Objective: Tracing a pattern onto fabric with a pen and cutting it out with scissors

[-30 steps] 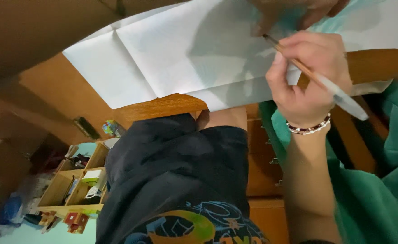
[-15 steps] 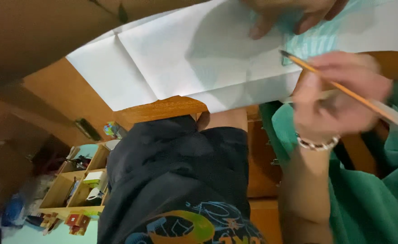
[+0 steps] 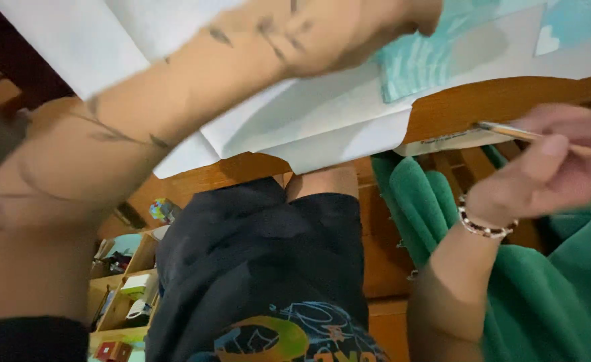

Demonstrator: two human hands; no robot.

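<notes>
Wooden-handled paintbrush [image 3: 510, 132], thin, pale-tipped, pinched in right hand [image 3: 543, 174]; left hand [image 3: 349, 33] pressed flat, fingers spread, on white paper [image 3: 322, 121].

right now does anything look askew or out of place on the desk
The white paper sheets hang past the front edge of the wooden desk, creased and overlapping unevenly. The left hand presses on them; the right hand holds a thin brush off the paper. Nothing looks spilled.

paintbrush [image 3: 510, 132] | thin, wooden, near-level | white paper [image 3: 322, 127] | overhanging desk edge
</notes>
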